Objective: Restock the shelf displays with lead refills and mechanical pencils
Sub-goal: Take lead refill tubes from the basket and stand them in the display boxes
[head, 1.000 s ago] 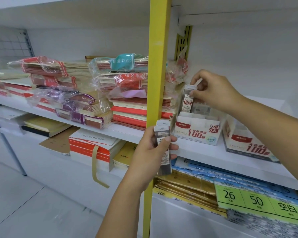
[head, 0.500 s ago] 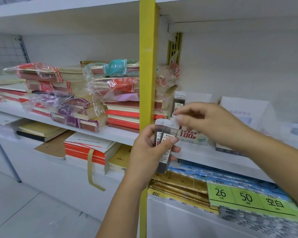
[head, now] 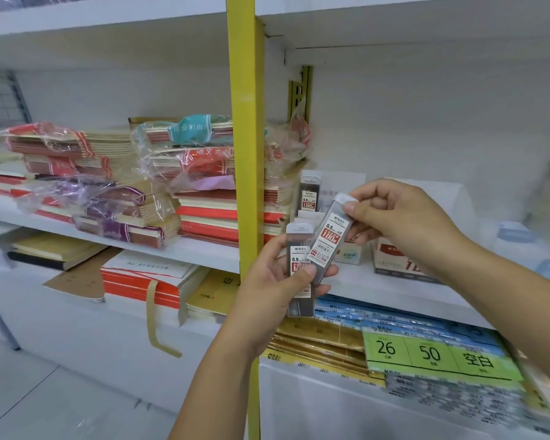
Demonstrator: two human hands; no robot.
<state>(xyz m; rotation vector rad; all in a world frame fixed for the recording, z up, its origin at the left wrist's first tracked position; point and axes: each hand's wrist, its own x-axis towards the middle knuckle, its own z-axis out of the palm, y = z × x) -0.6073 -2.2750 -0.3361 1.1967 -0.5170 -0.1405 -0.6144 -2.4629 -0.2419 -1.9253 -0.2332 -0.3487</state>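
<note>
Drawing one refill [head: 329, 239] off the stack [head: 299, 268], just right of the post [head: 245, 154].

Pinching the refill's cap end in the right hand [head: 391, 214] grip, thumb and forefinger pressed on it, the case tilting up and rightward. Clamping the stack upright in the left hand [head: 267, 290] grip, fingers curled behind, thumb lying across the labels, in front of the shelf [head: 378, 281] edge. Likely heading for the box [head: 353, 254] further right of the post, already holding one standing refill [head: 309, 193]. Doing this well probably meaning: easing the left thumb only slightly, sliding the case out along its length rather than twisting, keeping the label facing out, then seating it upright beside the standing one.
</note>
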